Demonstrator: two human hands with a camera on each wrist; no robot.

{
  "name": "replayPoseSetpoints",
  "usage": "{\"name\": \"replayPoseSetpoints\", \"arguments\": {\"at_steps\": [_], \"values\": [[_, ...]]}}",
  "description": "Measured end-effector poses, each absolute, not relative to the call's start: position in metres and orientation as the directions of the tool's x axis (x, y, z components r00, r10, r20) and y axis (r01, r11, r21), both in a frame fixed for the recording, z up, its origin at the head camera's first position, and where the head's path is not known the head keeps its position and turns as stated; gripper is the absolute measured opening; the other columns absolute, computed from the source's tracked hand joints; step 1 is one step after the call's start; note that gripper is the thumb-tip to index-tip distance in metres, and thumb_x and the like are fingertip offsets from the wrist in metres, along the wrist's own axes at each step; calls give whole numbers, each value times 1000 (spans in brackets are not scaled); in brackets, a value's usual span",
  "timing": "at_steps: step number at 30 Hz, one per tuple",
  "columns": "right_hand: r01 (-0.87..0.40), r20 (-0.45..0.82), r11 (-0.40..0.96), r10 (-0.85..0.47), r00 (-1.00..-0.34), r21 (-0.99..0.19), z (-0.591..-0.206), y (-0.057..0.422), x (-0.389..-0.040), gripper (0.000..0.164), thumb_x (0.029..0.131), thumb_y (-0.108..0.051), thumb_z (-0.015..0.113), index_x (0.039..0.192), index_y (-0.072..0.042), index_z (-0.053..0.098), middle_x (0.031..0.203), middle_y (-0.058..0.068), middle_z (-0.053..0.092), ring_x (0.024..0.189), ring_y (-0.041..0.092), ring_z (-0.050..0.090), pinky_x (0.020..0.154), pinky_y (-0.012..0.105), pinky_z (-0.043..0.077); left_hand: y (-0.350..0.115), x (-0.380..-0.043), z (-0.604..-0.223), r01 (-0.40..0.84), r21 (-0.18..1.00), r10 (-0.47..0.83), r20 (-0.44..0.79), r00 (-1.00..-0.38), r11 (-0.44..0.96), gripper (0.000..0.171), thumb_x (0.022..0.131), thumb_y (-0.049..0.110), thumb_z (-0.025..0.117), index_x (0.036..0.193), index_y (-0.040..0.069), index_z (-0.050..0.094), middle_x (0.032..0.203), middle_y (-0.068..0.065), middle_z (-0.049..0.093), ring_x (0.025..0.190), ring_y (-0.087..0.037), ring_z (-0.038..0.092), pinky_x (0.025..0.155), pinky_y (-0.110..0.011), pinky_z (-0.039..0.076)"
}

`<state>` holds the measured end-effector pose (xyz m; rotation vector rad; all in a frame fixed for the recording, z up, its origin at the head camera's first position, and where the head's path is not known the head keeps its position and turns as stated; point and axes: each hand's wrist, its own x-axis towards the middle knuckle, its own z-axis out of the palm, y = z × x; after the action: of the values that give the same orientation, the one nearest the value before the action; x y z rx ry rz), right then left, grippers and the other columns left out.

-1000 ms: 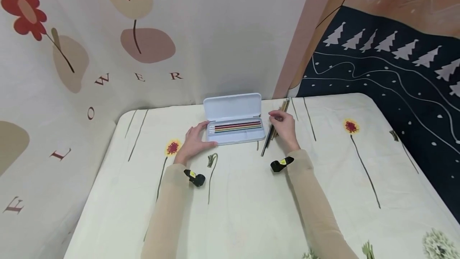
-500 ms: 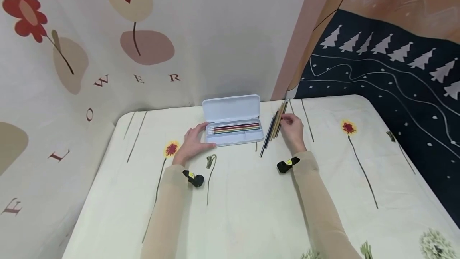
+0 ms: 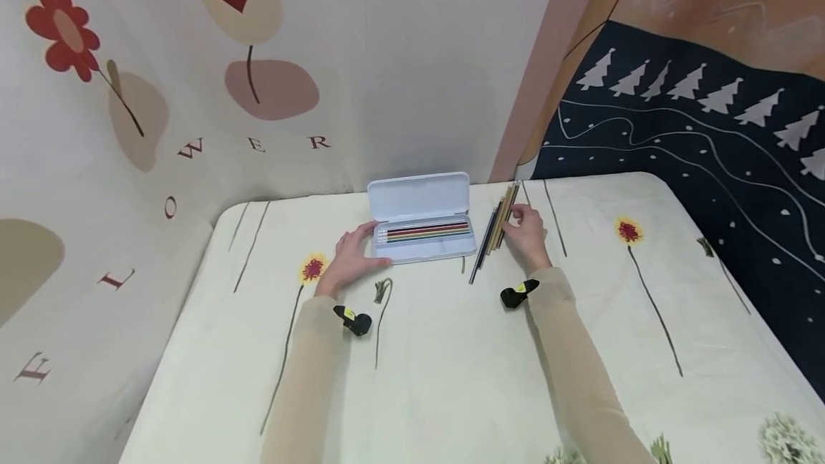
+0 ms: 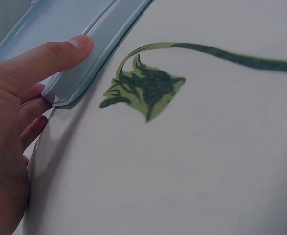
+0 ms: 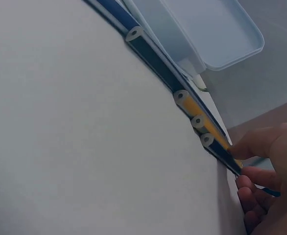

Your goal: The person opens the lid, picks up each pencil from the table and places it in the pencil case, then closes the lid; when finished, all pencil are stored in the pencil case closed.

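A pale blue pencil case [image 3: 420, 197] stands open at the back of the table, its lid raised, with several coloured pencils [image 3: 425, 232] in its tray. My left hand [image 3: 351, 261] holds the tray's left end, thumb [image 4: 67, 55] over the front rim and fingers round the corner. Right of the case, several loose pencils [image 3: 491, 238] lie side by side, slanting away from me. My right hand [image 3: 527, 236] is at their right side, thumb and fingertips pinching the outermost dark blue pencil [image 5: 221, 152]. Yellow pencils [image 5: 195, 105] lie just beside it.
A white flower-printed cloth [image 3: 438, 356] covers the table. Behind the case hangs a pale printed curtain [image 3: 412, 92], and a dark tree-patterned cloth [image 3: 696, 142] hangs at the right. The table's back edge runs close behind the case and pencils.
My right hand has moved from over the loose pencils to their right side, uncovering them, and its fingers now pinch the outermost one. The left hand stays on the case.
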<state>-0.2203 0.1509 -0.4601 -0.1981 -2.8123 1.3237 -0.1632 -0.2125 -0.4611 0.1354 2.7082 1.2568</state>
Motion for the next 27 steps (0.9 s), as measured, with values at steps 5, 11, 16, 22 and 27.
{"name": "replayPoseSetpoints", "arguments": {"at_steps": [5, 11, 16, 22, 27], "values": [[111, -35, 627, 133, -991, -771, -459, 150, -219, 45, 89, -13, 59, 129, 7, 50, 118, 21, 52, 110, 35, 47, 99, 54, 30, -212, -163, -458, 21, 759, 150, -101, -984, 651, 91, 74, 34, 83, 149, 16, 34, 153, -10, 34, 143, -40, 5, 114, -56, -1], [128, -46, 598, 151, -987, -792, -458, 149, -218, 49, 87, -11, 61, 131, 8, 48, 119, 22, 49, 112, 37, 47, 99, 51, 33, -212, -162, -457, 39, 758, 151, -78, -985, 651, 91, 74, 32, 83, 149, 14, 35, 152, -11, 36, 143, -39, 8, 115, -54, -3], [140, -49, 574, 172, -984, -807, -463, 148, -215, 48, 85, -7, 61, 128, 10, 48, 115, 23, 48, 106, 36, 47, 93, 48, 40, -213, -158, -458, 18, 760, 139, -95, -986, 650, 92, 73, 32, 84, 149, 14, 35, 152, -11, 36, 143, -38, 9, 115, -52, -3], [89, 33, 531, 215, -976, -843, -465, 149, -213, 44, 82, -2, 56, 124, 13, 50, 106, 23, 48, 97, 35, 46, 85, 46, 42, -211, -161, -458, 16, 774, 134, -89, -987, 633, 91, 72, 32, 84, 148, 15, 37, 151, -8, 37, 143, -41, 5, 114, -57, -1], [102, 53, 533, 268, -962, -840, -467, 148, -214, 39, 85, 2, 53, 122, 12, 55, 102, 20, 53, 94, 32, 50, 83, 43, 43, -211, -161, -460, 33, 775, 135, -68, -988, 631, 91, 71, 30, 85, 148, 13, 38, 150, -10, 39, 142, -41, 9, 114, -55, -1]]}}
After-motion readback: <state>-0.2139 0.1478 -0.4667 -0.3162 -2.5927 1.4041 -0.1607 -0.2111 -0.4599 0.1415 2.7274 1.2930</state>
